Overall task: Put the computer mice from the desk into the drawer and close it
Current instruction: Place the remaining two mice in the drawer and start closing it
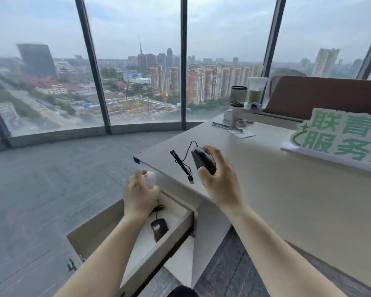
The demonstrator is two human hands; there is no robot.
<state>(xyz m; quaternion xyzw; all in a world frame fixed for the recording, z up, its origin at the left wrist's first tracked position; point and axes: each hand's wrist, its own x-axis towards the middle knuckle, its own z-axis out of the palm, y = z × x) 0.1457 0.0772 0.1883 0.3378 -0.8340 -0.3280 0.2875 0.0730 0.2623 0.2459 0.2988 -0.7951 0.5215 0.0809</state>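
My right hand grips a black wired mouse just above the desk's left end. Its bundled black cable lies on the desk beside it. My left hand holds a white mouse over the open drawer, which is pulled out below the desk's left edge. Another black wired mouse lies inside the drawer, its cable partly hidden under my left wrist.
A green and white sign stands on the desk at right. Jars, a ruler and papers sit at the far end on a raised shelf. Grey floor and a curved window wall lie to the left.
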